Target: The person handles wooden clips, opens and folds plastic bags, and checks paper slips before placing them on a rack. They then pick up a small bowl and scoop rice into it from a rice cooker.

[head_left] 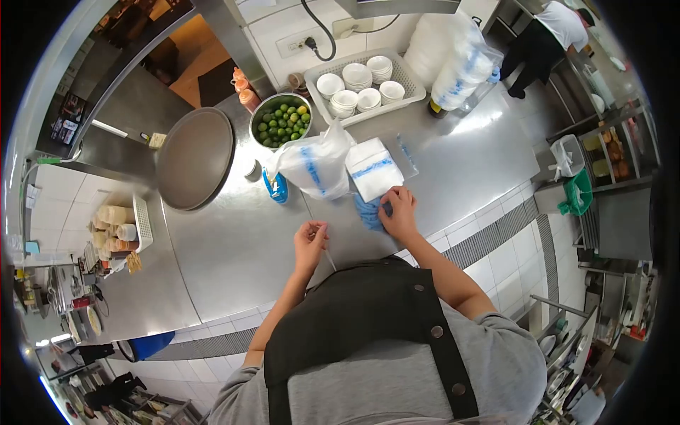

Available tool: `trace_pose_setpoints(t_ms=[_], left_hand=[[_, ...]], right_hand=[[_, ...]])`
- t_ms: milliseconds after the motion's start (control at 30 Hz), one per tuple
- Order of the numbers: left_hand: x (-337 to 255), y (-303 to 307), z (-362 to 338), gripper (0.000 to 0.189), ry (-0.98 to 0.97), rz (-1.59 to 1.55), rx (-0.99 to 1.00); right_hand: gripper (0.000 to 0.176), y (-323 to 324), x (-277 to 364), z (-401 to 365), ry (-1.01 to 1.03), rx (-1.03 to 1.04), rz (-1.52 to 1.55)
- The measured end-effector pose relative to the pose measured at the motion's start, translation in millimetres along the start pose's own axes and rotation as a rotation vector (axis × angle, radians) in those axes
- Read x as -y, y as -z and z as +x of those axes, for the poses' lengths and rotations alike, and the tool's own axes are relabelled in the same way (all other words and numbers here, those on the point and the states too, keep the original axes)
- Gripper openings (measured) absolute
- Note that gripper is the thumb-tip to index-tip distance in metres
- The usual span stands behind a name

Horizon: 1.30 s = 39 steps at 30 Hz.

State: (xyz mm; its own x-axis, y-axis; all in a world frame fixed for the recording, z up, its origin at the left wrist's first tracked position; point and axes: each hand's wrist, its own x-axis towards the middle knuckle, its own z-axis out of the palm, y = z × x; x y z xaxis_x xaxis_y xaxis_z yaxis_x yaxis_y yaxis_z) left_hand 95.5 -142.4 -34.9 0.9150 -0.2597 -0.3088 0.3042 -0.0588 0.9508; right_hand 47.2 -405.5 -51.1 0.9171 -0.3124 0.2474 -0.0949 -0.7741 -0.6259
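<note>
My left hand point(310, 246) is closed in a pinch over the steel counter, in front of my apron. From its fingertips hangs a thin pale strip point(331, 261), too small to name more closely. Further right, my right hand point(399, 212) has its fingers bent down onto a crumpled blue cloth point(368, 213), gripping its right side. Just beyond the cloth lies a stack of white napkins in a clear wrapper point(374, 168) with blue print. Left of that stands a white plastic bag point(316, 166) with a blue marking. A blue packet point(275, 187) sits beside the bag.
A steel bowl of limes point(282, 122) and a crate point(416, 97) of stacked white cups point(356, 76) stand along the wall. A round brown tray point(196, 159) lies left on the steel counter point(241, 265). Another person point(542, 42) works at the far right.
</note>
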Motion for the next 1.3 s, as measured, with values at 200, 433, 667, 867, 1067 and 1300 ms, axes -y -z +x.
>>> trace_pose_setpoints(t_ms=[200,433,667,867,1067,1300], left_hand=[[-20,-38,5,0.013,-0.011,0.018,-0.045],[-21,-65,-5,0.011,0.018,0.062,0.182],[-31,-66,-5,0.009,-0.001,0.087,0.169],[-117,-80,-10,0.024,-0.467,0.408,0.247],[-233,-98,-8,0.085,-0.889,0.663,0.192],[-253,-120,9,0.100,-0.886,0.597,0.448]], right_hand=[[0.031,13,-24,46,0.043,-0.093,-0.103],[0.022,-2,-28,63,0.200,-0.028,0.028],[0.028,-16,-26,74,-0.003,0.038,0.576],[0.047,51,48,103,0.150,0.044,0.815],[0.063,154,104,115,0.314,0.300,0.849],[0.068,230,91,110,0.226,0.579,0.891]])
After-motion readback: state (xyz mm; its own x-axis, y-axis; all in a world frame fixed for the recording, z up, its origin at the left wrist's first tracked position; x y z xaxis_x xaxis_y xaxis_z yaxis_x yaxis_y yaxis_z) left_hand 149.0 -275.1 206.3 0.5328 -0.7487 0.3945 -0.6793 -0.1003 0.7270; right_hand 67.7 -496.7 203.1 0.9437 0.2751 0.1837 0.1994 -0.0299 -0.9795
